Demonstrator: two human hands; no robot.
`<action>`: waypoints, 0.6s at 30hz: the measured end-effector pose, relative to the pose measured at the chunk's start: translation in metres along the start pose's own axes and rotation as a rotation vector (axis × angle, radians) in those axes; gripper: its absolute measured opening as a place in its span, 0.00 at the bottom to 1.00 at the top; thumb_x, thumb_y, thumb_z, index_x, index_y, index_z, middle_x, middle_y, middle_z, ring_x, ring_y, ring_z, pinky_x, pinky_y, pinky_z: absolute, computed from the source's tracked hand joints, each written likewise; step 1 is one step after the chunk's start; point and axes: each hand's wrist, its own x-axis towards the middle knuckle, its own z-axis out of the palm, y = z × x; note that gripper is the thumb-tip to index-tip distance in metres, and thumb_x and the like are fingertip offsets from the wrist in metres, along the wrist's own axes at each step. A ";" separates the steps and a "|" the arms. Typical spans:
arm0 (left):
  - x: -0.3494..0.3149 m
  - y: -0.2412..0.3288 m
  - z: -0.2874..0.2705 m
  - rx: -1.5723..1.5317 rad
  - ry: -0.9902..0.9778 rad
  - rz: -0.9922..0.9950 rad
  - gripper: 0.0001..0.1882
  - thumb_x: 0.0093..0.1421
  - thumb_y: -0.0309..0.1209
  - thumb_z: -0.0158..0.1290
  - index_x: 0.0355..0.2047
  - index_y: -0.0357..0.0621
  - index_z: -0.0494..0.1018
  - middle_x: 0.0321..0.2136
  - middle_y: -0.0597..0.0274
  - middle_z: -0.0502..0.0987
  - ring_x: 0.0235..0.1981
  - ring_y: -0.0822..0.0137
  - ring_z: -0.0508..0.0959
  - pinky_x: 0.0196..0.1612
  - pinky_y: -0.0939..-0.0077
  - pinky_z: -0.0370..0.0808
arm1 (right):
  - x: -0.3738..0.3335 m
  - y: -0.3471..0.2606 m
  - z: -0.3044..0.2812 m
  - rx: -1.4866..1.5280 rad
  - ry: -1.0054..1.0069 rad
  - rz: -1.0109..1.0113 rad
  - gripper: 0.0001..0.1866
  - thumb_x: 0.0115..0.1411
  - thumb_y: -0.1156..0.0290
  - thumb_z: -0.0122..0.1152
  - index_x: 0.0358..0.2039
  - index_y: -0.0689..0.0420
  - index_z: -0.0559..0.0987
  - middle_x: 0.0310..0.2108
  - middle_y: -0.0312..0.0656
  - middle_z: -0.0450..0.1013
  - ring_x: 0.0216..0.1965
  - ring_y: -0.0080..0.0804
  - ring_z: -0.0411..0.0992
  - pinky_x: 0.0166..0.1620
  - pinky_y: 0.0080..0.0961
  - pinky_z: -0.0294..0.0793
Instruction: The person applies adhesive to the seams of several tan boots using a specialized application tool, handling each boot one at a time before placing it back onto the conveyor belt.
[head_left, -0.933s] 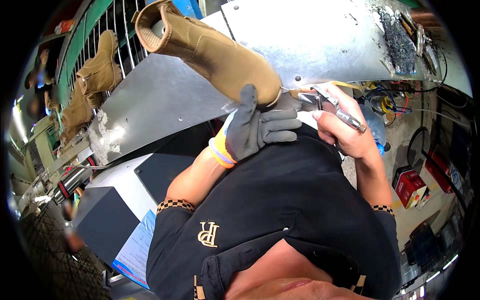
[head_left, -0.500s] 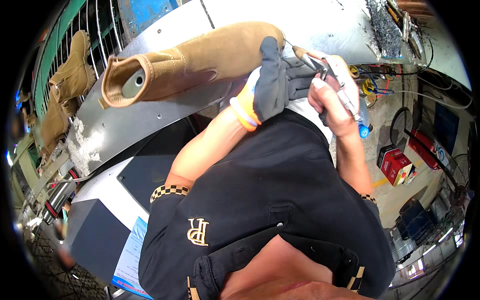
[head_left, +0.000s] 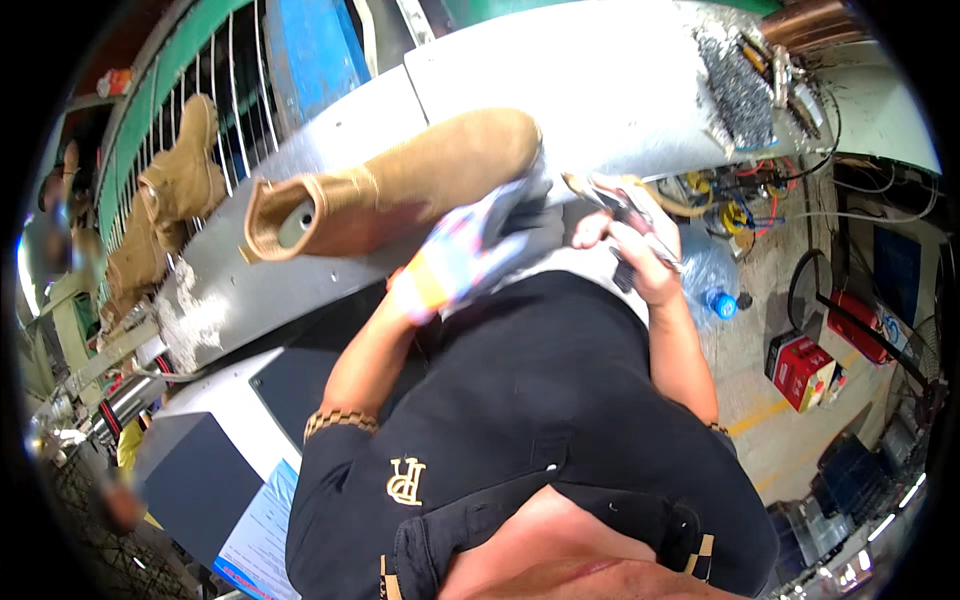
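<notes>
A tan suede boot [head_left: 430, 165] lies on its side on the metal worktop, its opening to the left and its toe to the right. Along the boot's near side, toward the toe, is my left hand [head_left: 480, 250], in a glove with grey fingers and an orange cuff. Motion smears its fingers, so I cannot tell whether they touch the leather. My right hand [head_left: 645, 255], bare, is closed around a wooden-handled pointed hand tool [head_left: 578, 186] and a silver metal tool whose kind is unclear. It is right of the boot's toe, apart from it.
More tan boots [head_left: 185, 180] stand by a wire rack at the left. On the worktop [head_left: 590, 80], a dark bristly pad [head_left: 735, 90] lies at the far right near several hand tools. A clear bottle with a blue cap [head_left: 722, 305] and a red box [head_left: 800, 370] are at the right.
The view has shifted, and the boot appears lower. My left hand has moved away from the boot's toe toward its near side and turned. My right hand still holds its tools.
</notes>
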 end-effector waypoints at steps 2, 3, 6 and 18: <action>-0.042 0.026 -0.051 0.259 0.065 0.105 0.24 0.54 0.36 0.61 0.50 0.37 0.75 0.50 0.44 0.76 0.49 0.51 0.78 0.52 0.63 0.73 | 0.003 -0.015 -0.026 -0.082 0.029 -0.062 0.28 0.61 0.68 0.54 0.58 0.72 0.64 0.41 0.55 0.76 0.36 0.38 0.76 0.44 0.34 0.75; -0.079 0.017 -0.066 -0.018 0.267 0.173 0.22 0.52 0.32 0.61 0.46 0.34 0.76 0.48 0.46 0.77 0.49 0.53 0.78 0.53 0.62 0.73 | 0.007 -0.019 -0.040 -0.120 0.072 -0.120 0.28 0.62 0.68 0.53 0.57 0.73 0.64 0.37 0.54 0.76 0.35 0.38 0.76 0.44 0.34 0.75; -0.098 0.032 -0.140 0.135 0.561 0.331 0.19 0.49 0.23 0.60 0.43 0.30 0.77 0.47 0.48 0.77 0.50 0.56 0.77 0.53 0.64 0.73 | 0.028 -0.036 -0.072 -0.253 0.247 -0.242 0.28 0.62 0.67 0.51 0.57 0.73 0.64 0.28 0.50 0.76 0.32 0.38 0.76 0.41 0.33 0.75; -0.030 0.050 -0.123 0.221 0.557 -0.057 0.14 0.54 0.31 0.57 0.38 0.32 0.80 0.32 0.57 0.80 0.34 0.67 0.78 0.41 0.74 0.75 | 0.090 -0.053 -0.113 -0.387 0.409 -0.474 0.26 0.62 0.70 0.51 0.59 0.70 0.65 0.28 0.40 0.76 0.32 0.25 0.74 0.38 0.21 0.73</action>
